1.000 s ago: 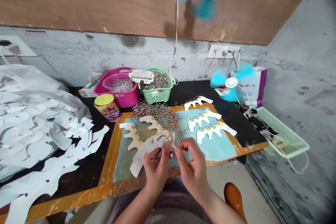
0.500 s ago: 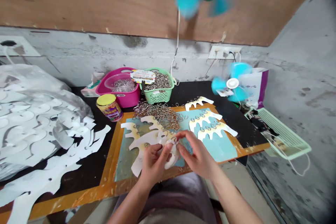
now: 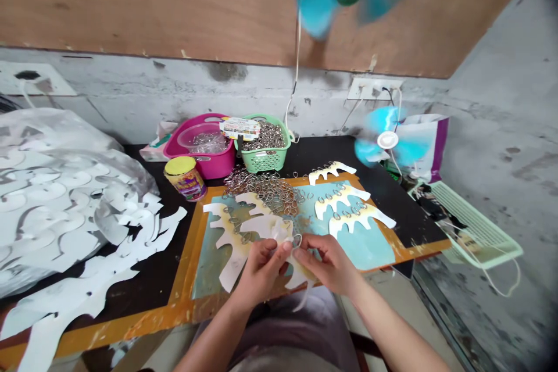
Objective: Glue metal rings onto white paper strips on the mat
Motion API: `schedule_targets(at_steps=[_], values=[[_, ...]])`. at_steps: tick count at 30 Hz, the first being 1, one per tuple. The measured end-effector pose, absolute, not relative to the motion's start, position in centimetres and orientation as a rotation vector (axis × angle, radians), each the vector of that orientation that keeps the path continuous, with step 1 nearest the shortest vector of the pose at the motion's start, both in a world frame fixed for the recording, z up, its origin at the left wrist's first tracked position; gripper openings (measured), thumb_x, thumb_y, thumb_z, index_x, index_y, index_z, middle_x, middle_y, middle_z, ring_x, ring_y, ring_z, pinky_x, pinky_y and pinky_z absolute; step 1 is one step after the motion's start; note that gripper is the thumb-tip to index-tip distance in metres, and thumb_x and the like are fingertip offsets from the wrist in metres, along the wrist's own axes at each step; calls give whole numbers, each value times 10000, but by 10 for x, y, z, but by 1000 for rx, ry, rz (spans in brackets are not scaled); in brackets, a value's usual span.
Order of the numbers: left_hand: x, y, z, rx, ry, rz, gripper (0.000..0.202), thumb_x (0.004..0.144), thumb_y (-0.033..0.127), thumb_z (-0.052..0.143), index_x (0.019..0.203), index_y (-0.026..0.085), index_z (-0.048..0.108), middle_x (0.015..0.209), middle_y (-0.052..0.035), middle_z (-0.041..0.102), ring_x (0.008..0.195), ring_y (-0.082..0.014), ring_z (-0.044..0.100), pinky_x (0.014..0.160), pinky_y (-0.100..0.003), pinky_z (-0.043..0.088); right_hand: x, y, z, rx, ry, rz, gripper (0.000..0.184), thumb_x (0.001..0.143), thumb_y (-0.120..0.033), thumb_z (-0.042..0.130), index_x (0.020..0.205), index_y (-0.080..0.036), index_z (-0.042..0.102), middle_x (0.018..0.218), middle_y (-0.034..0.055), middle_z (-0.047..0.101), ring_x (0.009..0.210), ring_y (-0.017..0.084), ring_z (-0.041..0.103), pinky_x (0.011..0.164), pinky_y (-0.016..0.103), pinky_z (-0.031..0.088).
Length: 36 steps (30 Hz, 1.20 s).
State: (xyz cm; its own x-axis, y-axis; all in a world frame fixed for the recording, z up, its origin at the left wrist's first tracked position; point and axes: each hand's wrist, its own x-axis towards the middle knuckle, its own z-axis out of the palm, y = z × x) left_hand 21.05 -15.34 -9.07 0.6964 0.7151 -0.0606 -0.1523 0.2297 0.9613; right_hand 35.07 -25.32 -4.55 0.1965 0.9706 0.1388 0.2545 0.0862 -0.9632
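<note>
Pinched by the left hand [image 3: 260, 274], a white card cutout [image 3: 267, 224] hangs over a paint-stained board [image 3: 188, 261] as the right hand [image 3: 330, 264] clamps a small wire ring [image 3: 297, 239] at its edge; card looks light and floppy, best gripped close to the ring.
</note>
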Motion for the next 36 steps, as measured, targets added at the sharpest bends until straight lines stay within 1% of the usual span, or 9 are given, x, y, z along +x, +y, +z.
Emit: schedule_targets(at_steps=[4,9,13,19,23,26,28,32,36], values=[[212,-159,-85,1064,611,685,540,641,628,815,696,155,560,603,22,557,469,-74,485,430,-192,426,346,-257,-46,-1395,-1302,784,342,962,-363,555,674,-189,492,689,-15,497,669,122,445,602,240,315],[211,-168,-70,872,603,520,457,672,516,832,677,148,562,482,74,406,360,-23,325,347,-147,280,337,-263,-55,-1181,-1312,758,345,970,-378,534,682,-202,462,728,-4,494,705,140,442,661,267,342],[213,-175,-66,735,600,518,446,602,448,881,721,140,582,524,54,466,367,-24,352,338,-138,244,335,-266,-71,-1076,-1245,753,361,961,-421,550,677,-206,488,706,0,505,733,159,462,694,286,357],[212,-156,-91,1003,372,236,503,664,558,833,635,115,597,508,-2,543,337,-34,393,328,-152,260,348,-271,-82,-1059,-1025,1105,477,800,-654,681,785,-181,617,757,21,568,660,147,512,602,266,405],[207,-147,-106,1128,377,166,578,565,624,862,593,136,554,422,25,495,306,-46,383,325,-163,254,343,-272,-77,-1133,-825,1252,334,806,-488,754,847,-190,611,764,13,609,631,148,587,628,289,490],[204,-151,-103,1135,391,240,638,470,647,886,636,148,525,498,55,469,384,-35,364,379,-171,264,336,-275,-76,-1173,-760,1245,305,842,-474,720,883,-191,615,778,17,627,663,165,620,656,308,517],[203,-155,-94,1242,405,285,599,520,582,897,645,142,511,556,64,422,471,-29,323,431,-172,233,332,-278,-79,-1273,-785,1125,287,873,-465,690,885,-187,621,781,18,623,694,158,600,634,270,494],[201,-161,-79,1437,365,261,462,752,513,778,679,129,531,591,56,353,540,-48,258,473,-205,180,326,-281,-91,-1303,-818,990,255,929,-440,629,861,-194,616,745,0,588,682,128,527,622,230,439],[201,-162,-85,1416,312,260,444,793,524,732,704,130,550,612,42,384,570,-66,290,503,-214,217,325,-277,-101,-1120,-601,1132,311,861,-495,696,840,-196,611,680,-16,568,612,119,522,609,240,455]])
